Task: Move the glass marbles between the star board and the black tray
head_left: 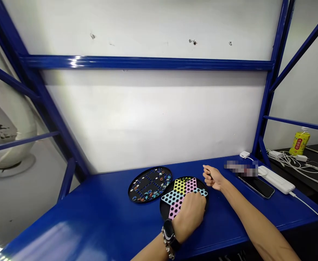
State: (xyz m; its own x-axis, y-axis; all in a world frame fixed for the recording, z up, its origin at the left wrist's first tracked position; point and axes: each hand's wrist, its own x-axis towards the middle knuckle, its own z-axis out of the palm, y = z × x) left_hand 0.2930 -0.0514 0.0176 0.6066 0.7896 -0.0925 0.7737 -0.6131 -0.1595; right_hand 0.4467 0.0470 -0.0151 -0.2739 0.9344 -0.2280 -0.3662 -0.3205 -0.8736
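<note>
Setting: a blue metal table (99,217) inside a blue frame, with a white wall behind it.
Board: a round black Chinese checkers board (172,197) with a pastel star of holes lies near the front edge of the table.
Left hand: the left hand (190,214) rests knuckles up on the near right part of the board. Its fingers are bent under and hidden, so I cannot tell whether it holds anything. A wristwatch (169,229) is on the wrist.
Right hand: the right hand (212,177) is raised just beside the board's far right edge. Thumb and fingertips are pinched together, perhaps on something small and dark, too small to be sure.
Marbles: glass marbles (150,194) lie in a second black tray (130,192), which touches the board's left side.
Handling: the left hand's weight likely steadies the board. A light, low pinch seems wise, since marbles roll.
Nearby: a phone (257,185) and a white power strip (277,180) lie to the right, near the right forearm. Cables (289,159) and a yellow bottle (299,142) lie further off.
</note>
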